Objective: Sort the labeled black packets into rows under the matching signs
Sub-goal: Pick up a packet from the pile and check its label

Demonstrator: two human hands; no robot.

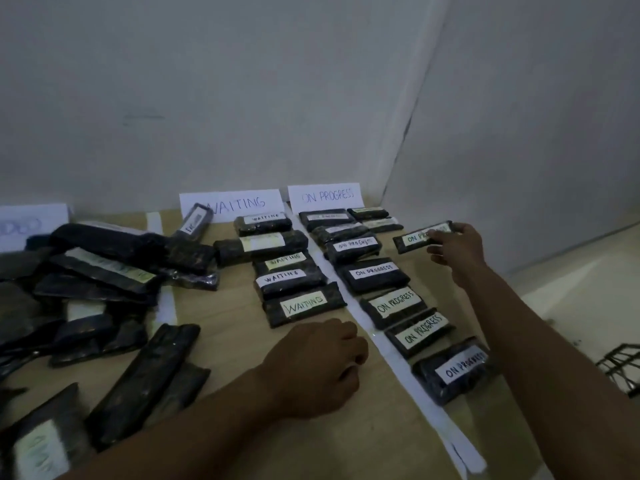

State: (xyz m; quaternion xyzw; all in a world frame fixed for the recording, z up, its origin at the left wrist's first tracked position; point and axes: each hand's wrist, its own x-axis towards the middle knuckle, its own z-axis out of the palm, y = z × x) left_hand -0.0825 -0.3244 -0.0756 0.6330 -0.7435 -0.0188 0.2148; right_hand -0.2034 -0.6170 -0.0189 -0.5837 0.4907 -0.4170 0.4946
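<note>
Head view: unsorted packets (104,271) heaped at 9 o'clock; left hand (318,362), fingers curled on nothing, resting on surface (235,327) at 6; WAITING row (291,280) central; right hand (457,251) at 2, fingers pinching ON PROGRESS packet (420,236) beside ON PROGRESS row (372,273). Risk: a skewed set-down nudges neighbours.

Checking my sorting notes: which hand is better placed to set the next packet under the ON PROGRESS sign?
Right. The right hand holds an ON PROGRESS packet beside that row. The left hand rests curled on the table, holding nothing.
</note>
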